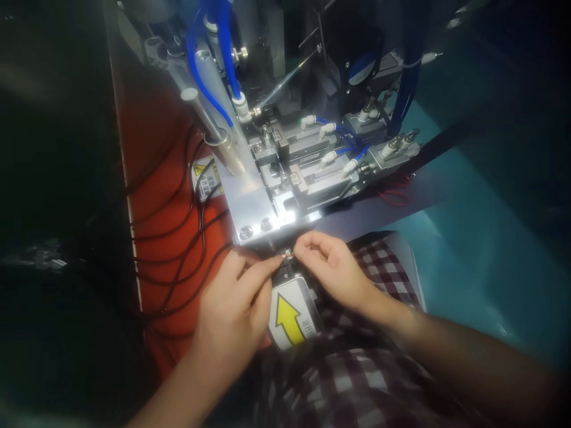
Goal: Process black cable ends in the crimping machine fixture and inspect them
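Where the silver metal block point(252, 208) ends: a tiny, thin, shiny piece point(289, 254) is held beside.
Left hand point(236, 297): clamped on one end.
Right hand point(332, 261): clamped on the other.
Piece: should be kept straight.

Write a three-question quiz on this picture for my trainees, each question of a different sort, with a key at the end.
1. True or false: the fingertips of the left hand and the right hand are close together at a small part.

2. What is printed on the white label below the fingertips in the picture?
A) a red circle
B) a yellow arrow
C) a blue cross

3. Fill the gap: the thick tubes at the top of the machine are coloured ____.

Key: 1. True. 2. B. 3. blue.
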`<state>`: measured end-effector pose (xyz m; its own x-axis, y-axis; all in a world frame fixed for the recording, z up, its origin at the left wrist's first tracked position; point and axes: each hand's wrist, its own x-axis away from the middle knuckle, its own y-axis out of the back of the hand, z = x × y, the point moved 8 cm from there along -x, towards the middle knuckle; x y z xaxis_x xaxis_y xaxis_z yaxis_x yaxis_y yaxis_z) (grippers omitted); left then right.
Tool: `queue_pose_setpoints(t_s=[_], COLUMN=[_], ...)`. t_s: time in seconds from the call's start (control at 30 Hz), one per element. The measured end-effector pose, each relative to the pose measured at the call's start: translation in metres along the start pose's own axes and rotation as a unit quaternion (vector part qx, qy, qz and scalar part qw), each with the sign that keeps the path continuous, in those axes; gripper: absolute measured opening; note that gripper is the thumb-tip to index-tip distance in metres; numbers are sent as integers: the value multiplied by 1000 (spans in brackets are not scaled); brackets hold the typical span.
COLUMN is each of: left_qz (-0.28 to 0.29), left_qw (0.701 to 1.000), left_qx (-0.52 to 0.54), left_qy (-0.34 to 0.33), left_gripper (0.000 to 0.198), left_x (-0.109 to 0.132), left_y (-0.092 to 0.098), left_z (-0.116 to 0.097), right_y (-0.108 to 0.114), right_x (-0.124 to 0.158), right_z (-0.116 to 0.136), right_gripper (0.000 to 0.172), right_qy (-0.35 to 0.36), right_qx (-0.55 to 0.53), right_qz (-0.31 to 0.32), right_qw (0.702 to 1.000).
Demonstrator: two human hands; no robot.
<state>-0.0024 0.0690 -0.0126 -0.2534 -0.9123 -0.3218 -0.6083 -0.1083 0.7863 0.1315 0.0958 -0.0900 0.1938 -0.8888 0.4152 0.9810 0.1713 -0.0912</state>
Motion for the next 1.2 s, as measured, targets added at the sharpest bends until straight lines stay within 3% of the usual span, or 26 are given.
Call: queue_pose_setpoints(t_s=[0.47,0.87,1.2], left_qz=[6,-1,0], left_qw=[1000,1000,1000], left_qx=[4,5,6], left_qy=[5,7,5], left_gripper=[24,23,23], left_x=[-1,2,0], left_y=[0,-1,-1], left_z=[1,2,1], right_y=[5,-4,1], right_x=[-5,2,0], right_z=[3,14,5], right_gripper=[12,9,11], right_qy=[-16,117,35], right_qx=[-25,57,27], right_qz=[-16,-13,-9], right_qw=[999,991,999])
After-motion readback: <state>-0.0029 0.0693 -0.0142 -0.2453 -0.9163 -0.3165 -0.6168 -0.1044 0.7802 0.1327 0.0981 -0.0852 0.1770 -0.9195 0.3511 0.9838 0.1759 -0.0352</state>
